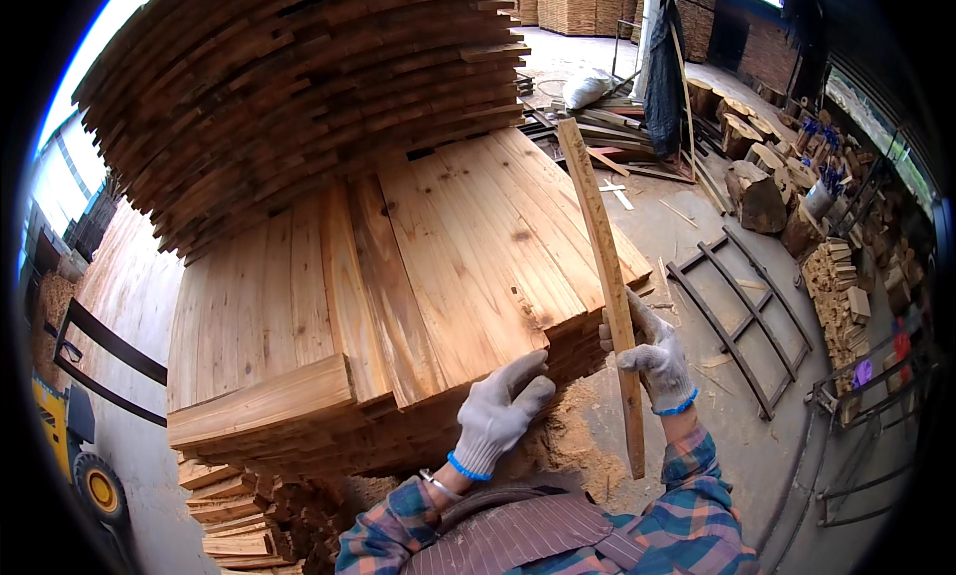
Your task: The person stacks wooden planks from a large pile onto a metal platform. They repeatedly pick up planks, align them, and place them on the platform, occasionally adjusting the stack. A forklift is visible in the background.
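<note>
A long narrow wooden strip (602,236) stands tilted, its far end leaning left, with my gloved right hand (652,351) closed around it below its middle. My left hand (505,408), in a white glove with a blue cuff, is beside the near edge of a stack of boards. Its fingers are bent but apart, and nothing shows in them. Wide planed boards (468,246) lie side by side over the top of this stack. One shorter board (264,398) lies across their near left corner.
A tall pile of boards (299,87) rises at the far side. Cut logs (762,197) and offcuts (836,296) are at the right, near a metal frame (742,311) on the floor. Sawdust (583,446) lies below my hands. A yellow wheeled machine (75,456) stands left.
</note>
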Motion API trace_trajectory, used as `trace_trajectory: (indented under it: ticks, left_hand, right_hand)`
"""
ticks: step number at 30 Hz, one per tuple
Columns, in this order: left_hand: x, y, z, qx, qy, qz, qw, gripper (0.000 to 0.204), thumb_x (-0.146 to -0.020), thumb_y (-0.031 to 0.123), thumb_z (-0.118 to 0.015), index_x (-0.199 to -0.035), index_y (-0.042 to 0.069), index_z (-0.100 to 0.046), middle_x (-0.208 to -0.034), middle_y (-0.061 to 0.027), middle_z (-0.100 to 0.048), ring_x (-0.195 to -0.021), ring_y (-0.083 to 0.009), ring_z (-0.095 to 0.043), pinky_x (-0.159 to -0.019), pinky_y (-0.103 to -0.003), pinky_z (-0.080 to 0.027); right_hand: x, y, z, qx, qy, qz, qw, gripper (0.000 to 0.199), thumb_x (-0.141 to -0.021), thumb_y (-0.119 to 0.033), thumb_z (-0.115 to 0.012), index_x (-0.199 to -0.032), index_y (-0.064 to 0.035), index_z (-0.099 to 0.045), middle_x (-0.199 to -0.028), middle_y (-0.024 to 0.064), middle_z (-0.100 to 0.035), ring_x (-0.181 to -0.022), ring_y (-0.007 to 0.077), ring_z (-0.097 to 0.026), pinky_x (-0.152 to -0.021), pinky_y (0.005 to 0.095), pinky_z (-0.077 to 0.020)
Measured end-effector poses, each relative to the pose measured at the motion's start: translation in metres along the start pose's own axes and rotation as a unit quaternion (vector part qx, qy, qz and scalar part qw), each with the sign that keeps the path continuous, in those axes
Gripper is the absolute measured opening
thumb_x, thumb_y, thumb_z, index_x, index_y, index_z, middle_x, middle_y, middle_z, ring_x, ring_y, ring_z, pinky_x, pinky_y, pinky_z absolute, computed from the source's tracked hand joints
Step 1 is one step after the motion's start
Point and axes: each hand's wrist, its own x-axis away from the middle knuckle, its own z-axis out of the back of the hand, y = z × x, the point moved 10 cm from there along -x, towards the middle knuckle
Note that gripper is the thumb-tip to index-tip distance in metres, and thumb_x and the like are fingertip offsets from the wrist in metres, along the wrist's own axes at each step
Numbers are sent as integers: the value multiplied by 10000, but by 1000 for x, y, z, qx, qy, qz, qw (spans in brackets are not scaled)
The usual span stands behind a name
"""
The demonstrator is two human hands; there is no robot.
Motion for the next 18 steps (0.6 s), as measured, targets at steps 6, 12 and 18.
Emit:
trace_trajectory:
  ticks: [6,12,18]
  left_hand:
    - [-29,-23,-6,122,137,64,981,301,-943,234,-668,-1078,-35,-645,-886,-72,-706,-754,-102,-636,-682,-234,-513]
    - [-20,-33,-2,243,166,71,953,273,-936,209,-674,-1077,-24,-652,-888,-85,-709,-748,-136,-660,-683,-255,-541]
    - [-16,-43,12,283,218,83,930,212,-934,169,-670,-1041,-14,-660,-829,-88,-718,-665,-132,-658,-621,-254,-542]
  right_hand:
    - [-26,2,-3,68,35,-3,997,923,-621,-209,-710,-1469,-7,-407,-1128,105,-625,-885,133,-605,-786,252,-519]
    - [0,-14,4,70,-18,-11,997,1009,-543,-234,-780,-1449,28,-420,-1095,100,-626,-893,154,-614,-796,260,-520]
    - [-42,-64,20,255,-16,21,967,1006,-480,-173,-748,-1421,37,-459,-1277,226,-588,-1109,258,-614,-927,338,-510]
